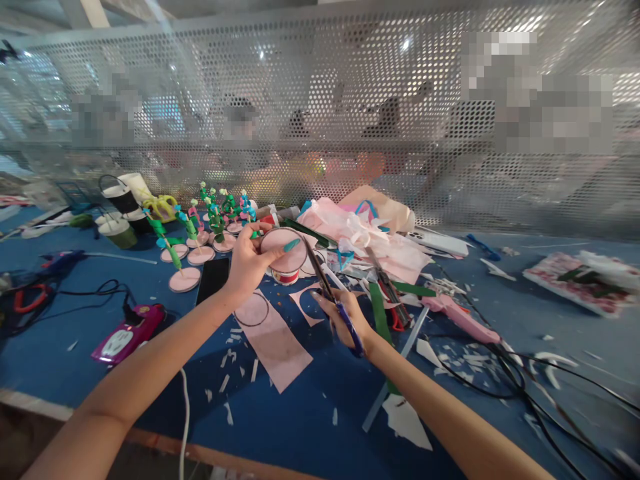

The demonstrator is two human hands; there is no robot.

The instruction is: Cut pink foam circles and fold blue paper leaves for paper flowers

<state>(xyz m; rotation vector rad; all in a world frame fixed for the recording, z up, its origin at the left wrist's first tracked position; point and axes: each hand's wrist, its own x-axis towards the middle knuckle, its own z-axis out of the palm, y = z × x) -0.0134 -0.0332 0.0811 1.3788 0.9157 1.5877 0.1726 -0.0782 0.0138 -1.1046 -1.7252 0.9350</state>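
Observation:
My left hand (249, 261) pinches a round pink paper disc (284, 250) with a dark drawn rim, held up over the blue table (300, 413). My right hand (345, 315) grips blue-handled scissors (330, 293), whose blades reach up to the disc's right edge. Below the hands lies a pink paper strip (273, 337) with a circle drawn on it. A red-and-white tape roll (286, 275) sits just under the disc.
Small flower figures on pink discs (200, 233) stand at the back left beside cups (120, 213). A pink glue gun (129, 333) lies left, another (460, 317) right. Black cables (525, 393), paper scraps and a pink paper heap (370, 233) crowd the right. A perforated metal screen (320, 120) closes the back.

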